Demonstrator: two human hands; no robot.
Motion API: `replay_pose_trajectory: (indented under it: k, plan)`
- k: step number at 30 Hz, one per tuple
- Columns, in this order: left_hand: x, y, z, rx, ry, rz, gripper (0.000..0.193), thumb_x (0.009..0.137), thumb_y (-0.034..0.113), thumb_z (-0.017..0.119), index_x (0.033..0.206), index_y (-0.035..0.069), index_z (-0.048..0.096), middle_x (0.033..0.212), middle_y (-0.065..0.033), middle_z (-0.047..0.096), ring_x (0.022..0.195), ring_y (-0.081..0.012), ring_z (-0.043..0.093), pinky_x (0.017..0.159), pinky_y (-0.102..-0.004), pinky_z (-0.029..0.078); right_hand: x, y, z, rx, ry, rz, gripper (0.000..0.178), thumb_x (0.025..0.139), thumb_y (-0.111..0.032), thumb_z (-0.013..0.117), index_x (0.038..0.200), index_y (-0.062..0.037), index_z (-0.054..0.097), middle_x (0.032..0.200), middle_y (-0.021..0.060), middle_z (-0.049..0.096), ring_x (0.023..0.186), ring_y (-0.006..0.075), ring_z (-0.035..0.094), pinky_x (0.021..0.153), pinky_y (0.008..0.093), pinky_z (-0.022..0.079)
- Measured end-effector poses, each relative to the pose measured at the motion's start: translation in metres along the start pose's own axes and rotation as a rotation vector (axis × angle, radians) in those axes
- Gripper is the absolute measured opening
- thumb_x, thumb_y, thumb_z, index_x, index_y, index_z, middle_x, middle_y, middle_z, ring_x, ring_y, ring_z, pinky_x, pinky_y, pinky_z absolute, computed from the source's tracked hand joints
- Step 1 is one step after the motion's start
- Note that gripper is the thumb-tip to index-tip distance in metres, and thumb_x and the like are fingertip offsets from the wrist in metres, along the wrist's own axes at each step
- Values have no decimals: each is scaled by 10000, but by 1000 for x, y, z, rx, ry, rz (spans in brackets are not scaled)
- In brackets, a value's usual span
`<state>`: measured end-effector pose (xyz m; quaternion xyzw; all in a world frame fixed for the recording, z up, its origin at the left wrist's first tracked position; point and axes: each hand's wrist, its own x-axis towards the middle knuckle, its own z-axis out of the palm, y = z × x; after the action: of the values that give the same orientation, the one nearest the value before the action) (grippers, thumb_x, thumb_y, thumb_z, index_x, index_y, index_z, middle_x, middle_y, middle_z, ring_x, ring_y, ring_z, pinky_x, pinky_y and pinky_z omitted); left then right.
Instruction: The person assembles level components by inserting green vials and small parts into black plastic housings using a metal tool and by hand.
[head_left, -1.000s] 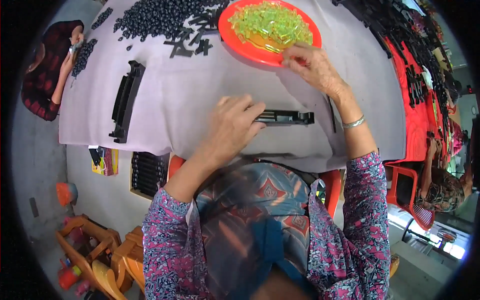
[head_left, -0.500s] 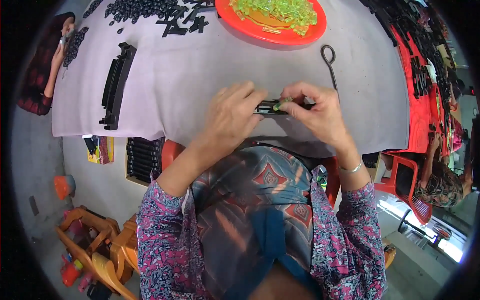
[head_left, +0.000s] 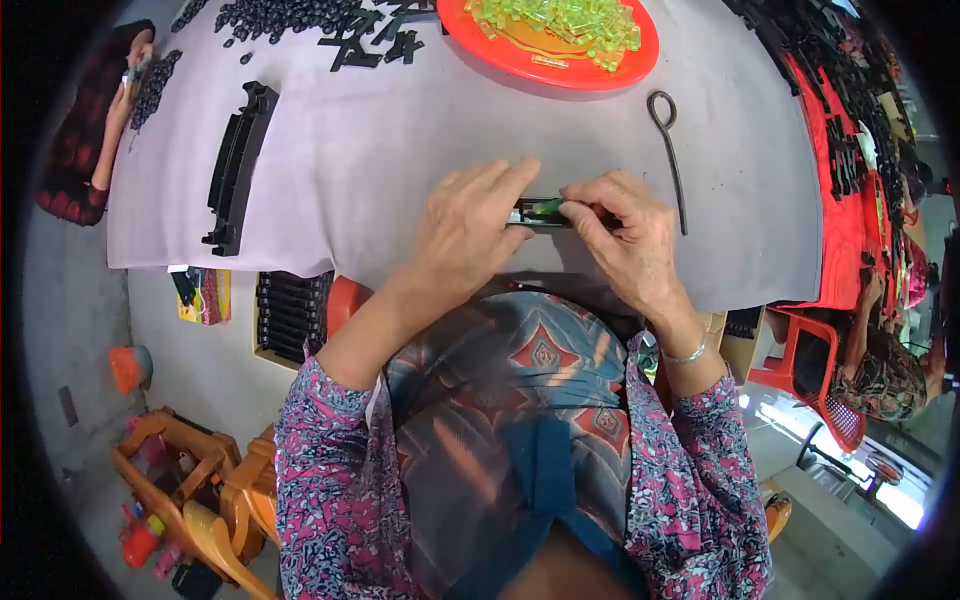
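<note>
In front of my body, a long narrow black plastic part [head_left: 530, 222] lies crosswise between my two hands. My left hand [head_left: 468, 225] is closed round its left end, fingers over the top and thumb below. A small clear green tube-like piece [head_left: 546, 206] sits in the slot along the middle of the black part. The thumb and fingers of my right hand [head_left: 635, 235] are closed together at the right end of this green piece. My right fingers hide the right end of the black part.
A red plate [head_left: 500, 62] of clear yellow-green pieces stands at the far side. Loose black parts [head_left: 290, 18] are heaped at far left. A longer black frame [head_left: 238, 170] lies left, a looped metal rod [head_left: 672, 150] right. Other people [head_left: 90, 140] sit at both sides.
The green piece has gone from tilted in my right fingers to lying in the black part's slot. My right hand has turned slightly and drawn closer over it.
</note>
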<state>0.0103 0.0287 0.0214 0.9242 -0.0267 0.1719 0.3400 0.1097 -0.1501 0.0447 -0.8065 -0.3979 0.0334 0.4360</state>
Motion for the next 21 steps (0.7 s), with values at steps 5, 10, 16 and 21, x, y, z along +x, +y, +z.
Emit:
replay_pose_trajectory:
  k: [5, 10, 16, 21]
  plan:
    - [0, -2, 1, -10, 15, 21, 621, 710, 66, 793, 1281, 8, 557, 1033, -145, 605, 933, -360, 606, 786, -454, 464, -2, -2, 5, -185, -2, -145, 129, 815, -18, 745, 923, -44, 681, 798, 70, 641, 695, 219, 587, 675, 336, 455]
    - [1, -1, 0, -3, -17, 8, 644, 707, 61, 797, 1297, 1, 546, 1046, -153, 604, 938, -363, 607, 792, -455, 466, -8, -7, 11, -221, 58, -163, 112, 819, -23, 740, 897, -59, 668, 778, 65, 631, 703, 240, 573, 701, 351, 433]
    - [6, -3, -7, -99, 51, 77, 395, 827, 130, 716, 1179, -24, 624, 930, -175, 629, 899, -397, 610, 786, -465, 477, -9, -3, 13, -242, 65, -146, 100, 790, -48, 718, 856, -84, 652, 764, 66, 618, 747, 277, 571, 688, 401, 392]
    - [21, -2, -11, -62, -159, -6, 213, 882, 134, 651, 1035, -10, 687, 900, -193, 617, 870, -404, 607, 753, -456, 483, -9, -9, 13, -298, 62, -134, 91, 782, -48, 721, 840, -85, 661, 750, 63, 622, 743, 279, 576, 684, 401, 401]
